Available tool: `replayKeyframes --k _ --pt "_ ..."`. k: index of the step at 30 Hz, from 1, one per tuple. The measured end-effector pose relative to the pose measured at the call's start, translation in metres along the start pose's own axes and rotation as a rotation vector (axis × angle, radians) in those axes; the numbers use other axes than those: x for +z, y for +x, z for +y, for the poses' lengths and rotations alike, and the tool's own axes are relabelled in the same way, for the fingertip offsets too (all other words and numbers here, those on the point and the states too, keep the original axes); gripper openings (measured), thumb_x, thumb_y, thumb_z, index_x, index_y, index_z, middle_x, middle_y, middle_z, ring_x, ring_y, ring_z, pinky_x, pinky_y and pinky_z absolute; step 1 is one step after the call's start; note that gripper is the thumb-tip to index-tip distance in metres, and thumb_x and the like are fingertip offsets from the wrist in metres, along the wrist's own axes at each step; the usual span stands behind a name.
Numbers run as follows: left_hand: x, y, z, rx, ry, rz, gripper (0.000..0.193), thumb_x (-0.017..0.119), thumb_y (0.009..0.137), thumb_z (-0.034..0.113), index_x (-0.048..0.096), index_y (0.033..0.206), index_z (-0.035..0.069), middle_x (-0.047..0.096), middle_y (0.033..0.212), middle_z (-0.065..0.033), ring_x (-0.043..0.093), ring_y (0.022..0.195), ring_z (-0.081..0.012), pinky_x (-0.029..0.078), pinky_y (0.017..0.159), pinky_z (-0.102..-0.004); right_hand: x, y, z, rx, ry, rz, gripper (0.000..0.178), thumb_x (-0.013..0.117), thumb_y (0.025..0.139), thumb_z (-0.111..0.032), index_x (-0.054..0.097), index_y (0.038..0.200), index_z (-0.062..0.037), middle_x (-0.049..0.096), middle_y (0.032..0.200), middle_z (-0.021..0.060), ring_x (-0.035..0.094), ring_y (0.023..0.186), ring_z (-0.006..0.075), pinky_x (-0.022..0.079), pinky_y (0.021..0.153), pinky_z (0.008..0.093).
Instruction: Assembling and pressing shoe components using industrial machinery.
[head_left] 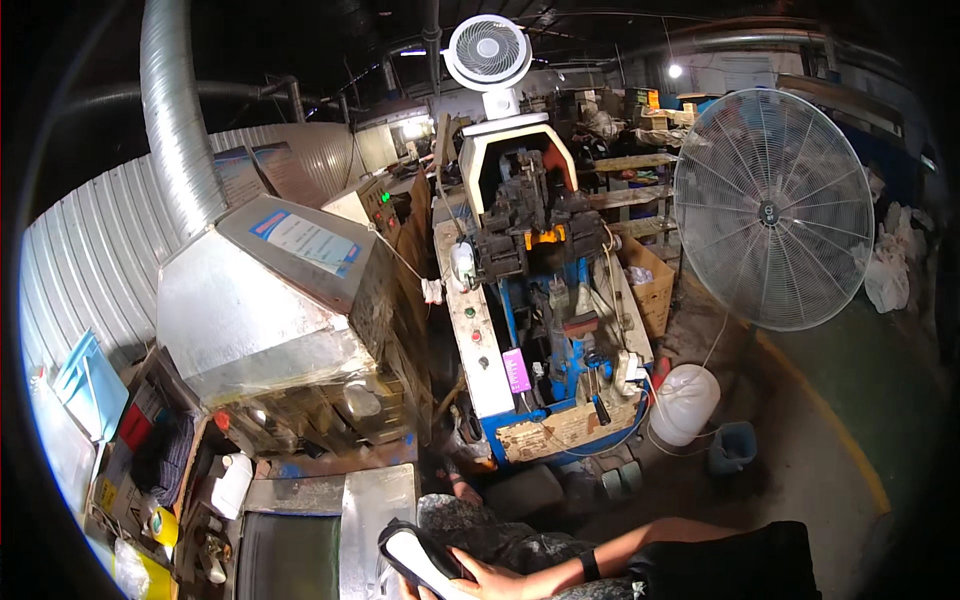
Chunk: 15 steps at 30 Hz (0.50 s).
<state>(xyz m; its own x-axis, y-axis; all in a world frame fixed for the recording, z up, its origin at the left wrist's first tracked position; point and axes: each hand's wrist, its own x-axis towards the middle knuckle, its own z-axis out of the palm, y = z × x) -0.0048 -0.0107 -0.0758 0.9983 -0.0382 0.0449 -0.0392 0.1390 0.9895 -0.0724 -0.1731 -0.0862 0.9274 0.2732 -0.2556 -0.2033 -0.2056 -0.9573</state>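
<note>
Cluttered workshop; blue machine (540, 300) far centre, fan (772, 210) right. Right hand (490, 578) near, gripping black-and-white sole (420, 556). Left hand out of view.

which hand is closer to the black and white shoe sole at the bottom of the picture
Right. The right hand grips the black and white shoe sole, fingers on its edge, forearm coming in from the lower right. The left hand is not clearly in view; only a sliver shows at the bottom edge under the sole.
</note>
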Motion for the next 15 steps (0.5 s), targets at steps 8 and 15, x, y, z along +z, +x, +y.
replayKeyframes --k 8,15 --pt "-0.004 0.003 0.002 0.027 -0.046 -0.059 0.05 0.052 0.101 0.028 0.044 0.142 0.002 0.05 0.141 -0.0132 0.046 0.13 -0.0223 0.034 0.112 -0.0369 -0.001 -0.01 0.015 0.231 0.958 -0.178 0.084 0.049 0.105 -0.029 -0.015 0.157 -0.016 0.044 0.146 0.0222 0.047 0.131 0.0235 0.04 0.108 0.0413" --pt "-0.014 0.018 0.014 0.007 -0.108 -0.113 0.05 0.053 0.101 0.027 0.043 0.142 0.002 0.05 0.14 -0.0133 0.046 0.13 -0.0223 0.034 0.112 -0.0367 -0.037 0.038 -0.002 0.024 -0.262 -0.214 0.09 0.034 0.099 -0.067 0.008 0.157 -0.004 0.04 0.147 0.0333 0.039 0.139 0.0439 0.03 0.114 0.0426"
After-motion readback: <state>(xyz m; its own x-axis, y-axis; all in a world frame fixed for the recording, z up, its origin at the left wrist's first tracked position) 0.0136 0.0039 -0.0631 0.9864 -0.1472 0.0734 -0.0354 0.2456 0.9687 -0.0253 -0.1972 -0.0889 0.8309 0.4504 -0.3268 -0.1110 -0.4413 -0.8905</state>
